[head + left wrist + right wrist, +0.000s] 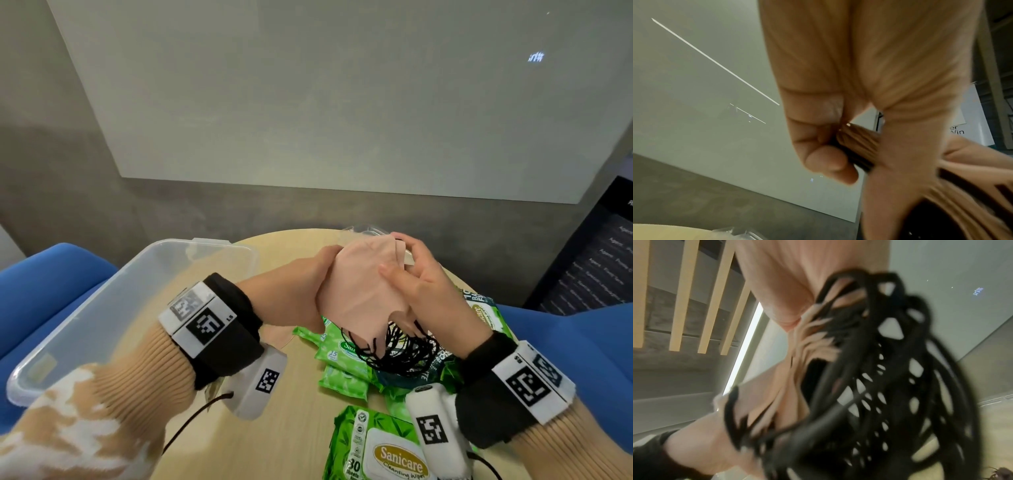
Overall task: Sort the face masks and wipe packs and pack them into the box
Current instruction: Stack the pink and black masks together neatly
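Blurred ear loops [890, 386] hiding right hand

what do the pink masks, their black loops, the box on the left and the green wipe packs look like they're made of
Face masks: soft matte fabric, probably nonwoven; the stack creases between both hands.
Ear loops: thin black cord, likely elastic; they dangle in a tangle.
Box: clear, slightly frosted rigid plastic; the table shows through.
Wipe packs: glossy printed plastic film with crimped ends; the Sanicare pack seems to have a hard white flap.

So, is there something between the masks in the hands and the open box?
Nothing visible. Both hands hold the stack of masks above the table; the clear box lies open to their left, with only bare table between.
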Demonstrator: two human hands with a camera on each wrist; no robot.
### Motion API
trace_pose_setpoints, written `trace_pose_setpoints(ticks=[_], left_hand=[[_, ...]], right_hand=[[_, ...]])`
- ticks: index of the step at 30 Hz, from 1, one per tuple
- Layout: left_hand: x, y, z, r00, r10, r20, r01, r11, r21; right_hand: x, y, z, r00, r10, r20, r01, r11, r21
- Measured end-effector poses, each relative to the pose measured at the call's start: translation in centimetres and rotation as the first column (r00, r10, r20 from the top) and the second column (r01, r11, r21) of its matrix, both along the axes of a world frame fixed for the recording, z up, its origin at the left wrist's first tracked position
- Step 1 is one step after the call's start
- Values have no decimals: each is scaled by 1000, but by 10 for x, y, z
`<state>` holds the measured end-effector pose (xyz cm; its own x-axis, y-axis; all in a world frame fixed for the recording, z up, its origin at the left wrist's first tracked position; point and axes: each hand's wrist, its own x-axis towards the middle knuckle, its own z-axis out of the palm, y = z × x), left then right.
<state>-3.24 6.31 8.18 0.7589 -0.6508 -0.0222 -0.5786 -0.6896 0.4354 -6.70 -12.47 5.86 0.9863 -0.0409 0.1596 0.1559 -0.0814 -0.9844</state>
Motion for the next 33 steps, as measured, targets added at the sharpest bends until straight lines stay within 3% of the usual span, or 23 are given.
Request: trace_pose_setpoints(ticks=[7, 9, 11, 13, 15, 19, 28, 33], left_hand=[[8, -2, -3, 998, -5, 57, 5, 1000, 5], [9, 4, 3, 999, -45, -12, 45, 999, 2], [8, 9, 14, 991, -82, -102, 71, 992, -103], [6, 8, 21, 992, -74, -97, 39, 946, -322], [4, -1, 18, 1000, -4, -4, 2, 855, -519], [-1, -14, 3, 994, 82, 72, -9, 717, -697], [-3, -15, -3, 987, 149, 68, -33, 585, -810], [2, -14, -4, 987, 142, 73, -24, 588, -808]], right_hand=[[-1, 0, 0, 999, 53, -8, -53, 999, -4], [-3, 0, 0, 999, 45, 15, -45, 998, -32], [-4, -1, 1, 998, 52, 28, -50, 996, -72], [-5, -1, 1, 996, 87, 24, -84, 992, -92], [-7, 2, 1, 994, 106, 26, -103, 990, -101], [-9, 5, 2, 995, 72, 65, -66, 993, -99], [-10, 1, 3, 992, 80, 98, -68, 990, -120], [-10, 1, 5, 994, 69, 84, -61, 993, -101]])
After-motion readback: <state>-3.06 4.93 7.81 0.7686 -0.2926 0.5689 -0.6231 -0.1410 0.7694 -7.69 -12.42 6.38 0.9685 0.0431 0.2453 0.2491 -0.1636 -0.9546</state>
